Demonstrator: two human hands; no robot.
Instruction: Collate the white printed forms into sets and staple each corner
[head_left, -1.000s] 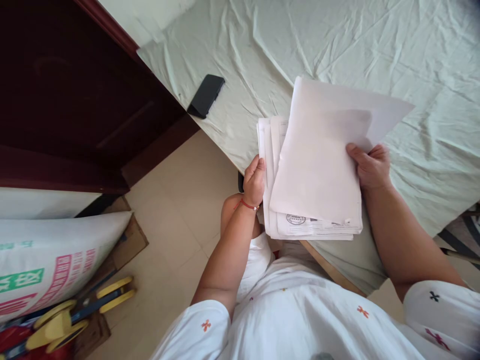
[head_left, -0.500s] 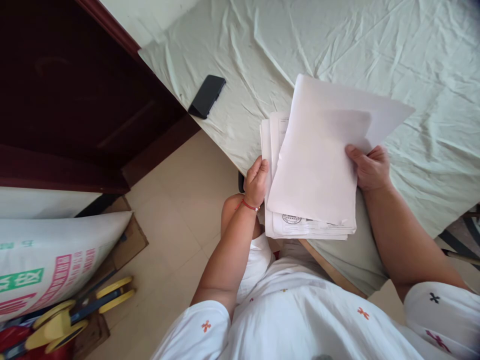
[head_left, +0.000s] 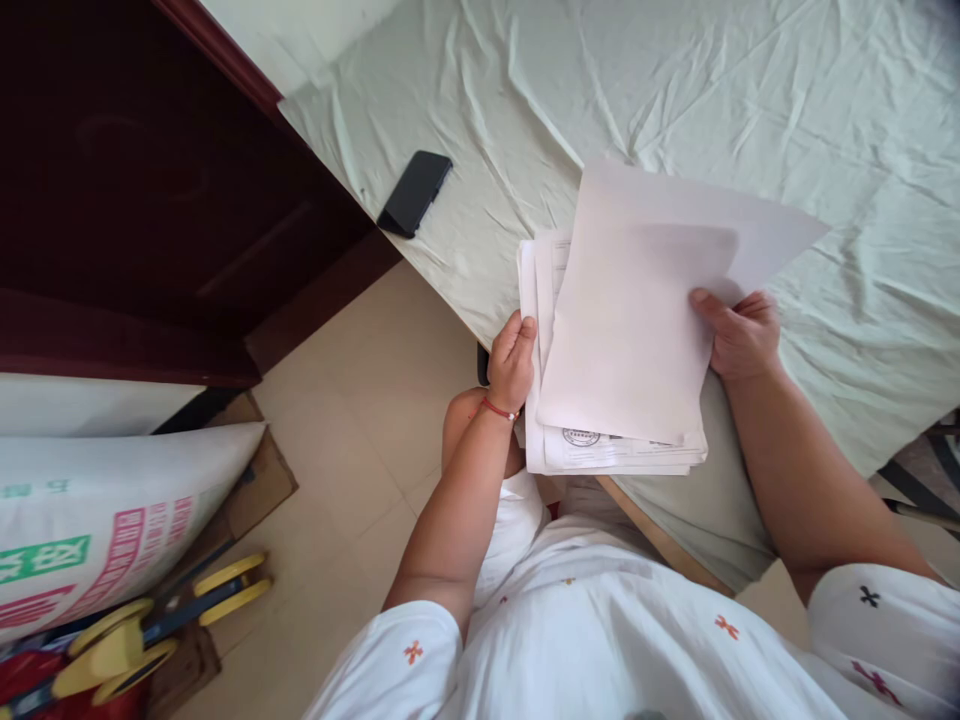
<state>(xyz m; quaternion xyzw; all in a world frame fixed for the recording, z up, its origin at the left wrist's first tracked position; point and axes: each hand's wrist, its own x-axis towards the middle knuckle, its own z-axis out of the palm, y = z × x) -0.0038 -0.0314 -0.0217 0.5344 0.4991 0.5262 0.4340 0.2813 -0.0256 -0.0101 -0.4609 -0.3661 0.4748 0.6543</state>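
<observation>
My left hand (head_left: 513, 362) is closed on the left edge of a stack of printed papers (head_left: 534, 440), thumb on top. A blank white sheet (head_left: 637, 320) lies askew over the stack, covering most of the print; a round stamp shows below its lower edge. My right hand (head_left: 742, 335) pinches the right side of the papers, thumb on top, fingers hidden underneath. The sheet's upper right corner sticks out past that hand. Both hands hold the papers above the near edge of the cloth-covered table.
A pale green wrinkled cloth (head_left: 862, 120) covers the table. A black phone-like case (head_left: 415, 193) lies near its left edge. On the floor at left are a printed white sack (head_left: 112, 520), a yellow-wheeled object (head_left: 232, 590) and cardboard (head_left: 262, 480). A dark red door (head_left: 135, 200) stands beyond.
The top sheet has shifted slightly left, and its upper left corner is a little lower. The stack has moved marginally left. Both hands keep nearly the same place and grip.
</observation>
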